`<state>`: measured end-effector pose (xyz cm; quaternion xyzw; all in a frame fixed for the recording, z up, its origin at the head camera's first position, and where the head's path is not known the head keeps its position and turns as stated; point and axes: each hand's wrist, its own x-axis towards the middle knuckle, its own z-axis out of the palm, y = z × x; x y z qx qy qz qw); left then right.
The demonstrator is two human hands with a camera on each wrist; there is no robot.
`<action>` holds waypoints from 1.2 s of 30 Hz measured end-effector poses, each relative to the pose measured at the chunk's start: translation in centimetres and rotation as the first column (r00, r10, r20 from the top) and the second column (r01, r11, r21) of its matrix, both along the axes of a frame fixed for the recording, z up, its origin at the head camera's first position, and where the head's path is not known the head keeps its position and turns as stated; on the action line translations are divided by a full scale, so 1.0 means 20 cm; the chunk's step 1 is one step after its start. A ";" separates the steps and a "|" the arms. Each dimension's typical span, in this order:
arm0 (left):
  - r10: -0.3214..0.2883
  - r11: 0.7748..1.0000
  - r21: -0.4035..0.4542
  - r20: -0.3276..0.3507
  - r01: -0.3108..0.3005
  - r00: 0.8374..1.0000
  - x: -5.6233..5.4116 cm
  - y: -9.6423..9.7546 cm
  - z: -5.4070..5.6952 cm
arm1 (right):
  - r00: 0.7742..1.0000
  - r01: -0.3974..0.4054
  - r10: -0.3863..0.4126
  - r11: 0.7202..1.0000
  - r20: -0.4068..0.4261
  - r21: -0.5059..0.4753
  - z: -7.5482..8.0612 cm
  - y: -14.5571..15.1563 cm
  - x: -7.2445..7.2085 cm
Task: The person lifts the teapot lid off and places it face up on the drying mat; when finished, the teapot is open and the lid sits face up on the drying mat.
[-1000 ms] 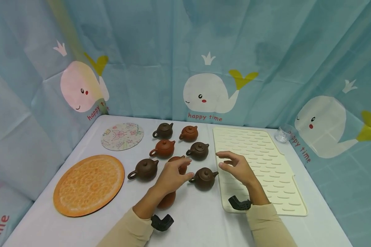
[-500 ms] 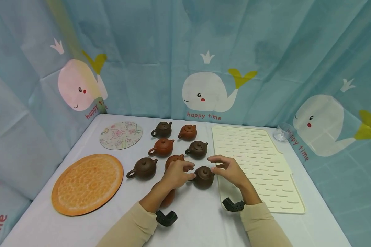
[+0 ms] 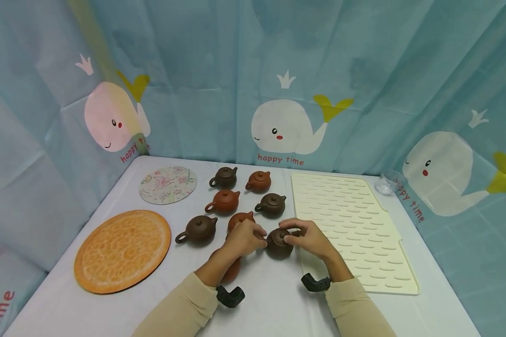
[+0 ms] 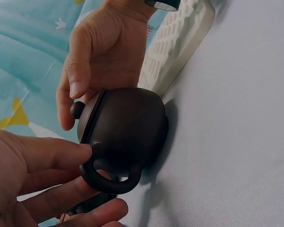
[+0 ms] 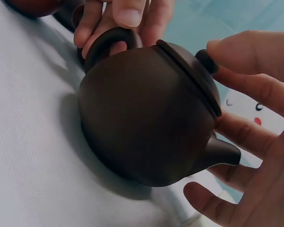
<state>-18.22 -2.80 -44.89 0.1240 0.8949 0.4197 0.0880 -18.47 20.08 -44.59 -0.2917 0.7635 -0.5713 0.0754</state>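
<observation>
A dark brown teapot (image 3: 279, 250) stands on the white table between both hands, its handle toward the left hand and its spout toward the right. The left hand (image 3: 245, 238) pinches the loop handle (image 4: 114, 185), thumb at its top and fingers behind and below it. At the lid, the right hand (image 3: 309, 238) has its thumb and forefinger around the round knob (image 5: 207, 61). Its other fingers spread beside the spout (image 5: 220, 153). The lid sits on the pot. Partly covered by the left hand and forearm are a reddish teapot (image 3: 240, 218) and another reddish-brown one (image 3: 232, 271).
More brown and reddish teapots, such as a dark one (image 3: 199, 229) and a red one (image 3: 259, 181), stand further back and left. A cream ridged mat (image 3: 346, 210) lies right. Left are an orange round mat (image 3: 122, 252) and a patterned disc (image 3: 167, 186). A clear cup (image 3: 386, 183) stands far right.
Both hands have closed in on the dark teapot. The left hand has moved right to its handle, and the right hand has come left and down to its lid knob.
</observation>
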 end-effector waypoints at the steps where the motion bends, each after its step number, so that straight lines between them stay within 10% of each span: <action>1: 0.004 1.000 -0.016 0.002 -0.004 1.000 0.00 0.00 0.00 | 1.000 -0.010 0.010 1.000 -0.002 0.001 -0.01 0.00 0.00; 24: 0.033 0.998 -0.044 -0.010 -0.034 0.999 0.01 0.00 0.00 | 0.997 -0.013 0.022 0.992 -0.073 0.122 0.06 -0.03 0.00; 36: 0.012 1.000 -0.028 -0.006 -0.012 1.000 0.01 0.00 0.00 | 0.995 0.006 -0.004 1.000 -0.097 0.016 0.02 0.00 -0.05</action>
